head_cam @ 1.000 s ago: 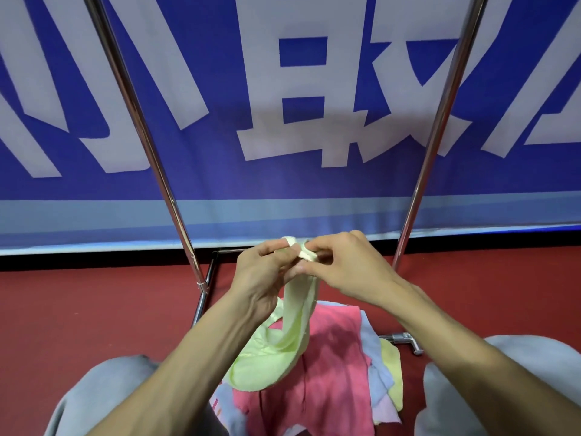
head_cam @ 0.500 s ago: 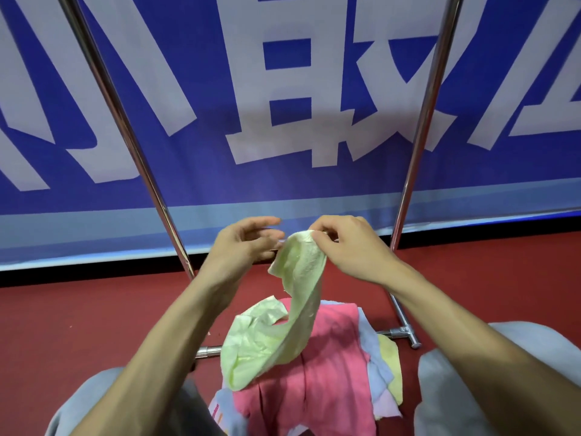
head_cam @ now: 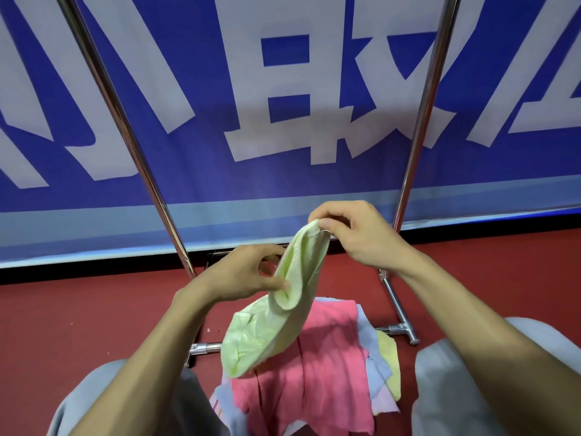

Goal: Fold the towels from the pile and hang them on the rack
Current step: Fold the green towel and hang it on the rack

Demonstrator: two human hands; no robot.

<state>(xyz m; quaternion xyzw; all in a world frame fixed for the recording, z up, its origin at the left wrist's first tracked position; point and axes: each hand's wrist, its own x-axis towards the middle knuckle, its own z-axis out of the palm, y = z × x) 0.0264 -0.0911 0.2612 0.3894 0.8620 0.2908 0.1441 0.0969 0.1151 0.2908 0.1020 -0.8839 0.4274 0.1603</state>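
Note:
A light green towel (head_cam: 276, 319) hangs crumpled between my hands above the pile. My right hand (head_cam: 355, 234) pinches its top corner, held highest. Lower and to the left, my left hand (head_cam: 248, 275) grips the towel's edge with thumb and fingers. The pile of towels (head_cam: 317, 372) lies on the red floor between my knees, a pink one on top, with blue, yellow and pale pink ones beneath. The rack shows as two slanted chrome poles, the left pole (head_cam: 125, 127) and the right pole (head_cam: 424, 121), with base bars on the floor; its top rail is out of view.
A blue banner (head_cam: 283, 89) with large white characters stands right behind the rack. The rack's base bar with a foot (head_cam: 405, 328) lies on the red floor to the right of the pile. My grey-trousered knees (head_cam: 465, 379) flank the pile.
My hands have moved apart: the right has risen with the top corner, the left has slid down and taken the towel's lower edge. The view has tilted slightly.

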